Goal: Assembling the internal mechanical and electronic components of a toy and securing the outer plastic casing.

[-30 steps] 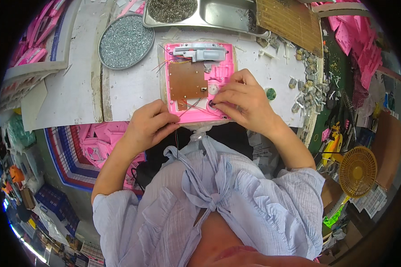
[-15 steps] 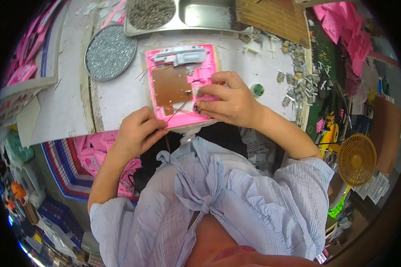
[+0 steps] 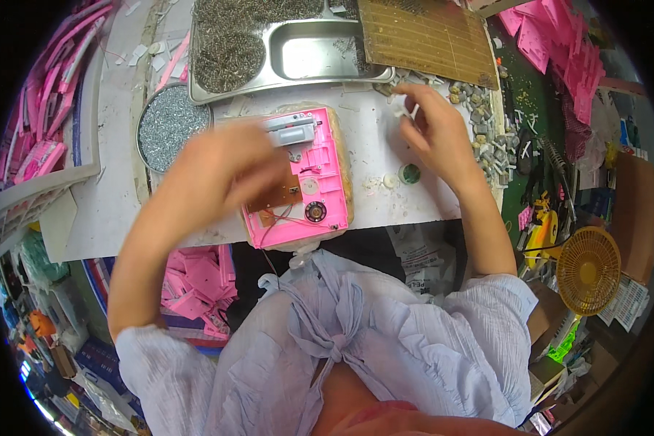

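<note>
A pink plastic casing (image 3: 325,163) lies on a pale padded block at the table's front edge. In it sit a grey mechanism (image 3: 296,135), a brown circuit board (image 3: 275,195), a small round black speaker (image 3: 315,211) and thin wires. My left hand (image 3: 229,171) hovers over the casing's left side, beside a round tray of small silver screws (image 3: 173,123); motion blurs its fingers. To the right of the casing, my right hand (image 3: 443,134) is raised over the table, a small white plastic piece (image 3: 400,107) pinched at its fingertips.
Behind the casing stands a metal tray (image 3: 276,83) with many small screws in one compartment. A brown board (image 3: 425,43) rests at its right. Small grey and white parts (image 3: 481,138) lie along the right edge, near a green round container (image 3: 410,174). Pink casings (image 3: 196,283) fill a crate below left.
Both hands have left the casing: my left lifted up and leftward, my right moved right and away, where it now holds a white piece. The speaker now shows fully.
</note>
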### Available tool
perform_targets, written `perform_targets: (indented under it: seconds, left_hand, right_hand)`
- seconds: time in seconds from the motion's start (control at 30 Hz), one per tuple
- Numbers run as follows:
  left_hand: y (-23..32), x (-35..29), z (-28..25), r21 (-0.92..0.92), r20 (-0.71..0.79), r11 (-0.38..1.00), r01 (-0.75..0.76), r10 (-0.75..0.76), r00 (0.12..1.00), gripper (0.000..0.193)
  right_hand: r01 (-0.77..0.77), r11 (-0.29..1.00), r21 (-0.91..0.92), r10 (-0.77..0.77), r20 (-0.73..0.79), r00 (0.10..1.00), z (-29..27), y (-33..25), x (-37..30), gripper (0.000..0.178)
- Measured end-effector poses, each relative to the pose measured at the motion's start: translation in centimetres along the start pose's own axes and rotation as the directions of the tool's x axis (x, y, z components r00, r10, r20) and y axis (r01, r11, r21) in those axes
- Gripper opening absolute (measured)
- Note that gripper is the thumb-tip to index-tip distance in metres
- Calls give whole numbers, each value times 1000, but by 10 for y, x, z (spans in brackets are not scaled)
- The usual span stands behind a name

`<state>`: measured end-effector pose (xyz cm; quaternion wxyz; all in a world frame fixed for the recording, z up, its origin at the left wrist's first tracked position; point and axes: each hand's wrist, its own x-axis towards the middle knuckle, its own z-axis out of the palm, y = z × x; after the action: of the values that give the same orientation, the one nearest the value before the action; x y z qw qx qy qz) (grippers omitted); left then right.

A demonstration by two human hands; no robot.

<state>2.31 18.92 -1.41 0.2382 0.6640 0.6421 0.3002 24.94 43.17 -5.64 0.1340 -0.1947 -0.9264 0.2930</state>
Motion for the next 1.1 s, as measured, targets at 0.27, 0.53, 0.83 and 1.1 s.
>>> perform_targets:
  seconds: [0.27,0.53,0.83,1.1]
  left_hand:
    - [-105,167,42,553,-20,830,-69,96,995,14]
    - [-64,133,23,509,-143,860,-37,127,982,15]
    - [46,-53,85,-993,1,93,78,-631,776,13]
    - [45,-67,112,-988,-10,-112,-108,-650,760,11]
  right_hand:
    - [-199,897,394,201,38,979,-21,-16,-31,24]
    - [-315,705,636,259,183,949,-26,-29,-51,27]
    - [171,837,520,-138,-101,985,29,-75,-70,30]
    - [277,852,444,-278,-64,958,32,-88,-71,33]
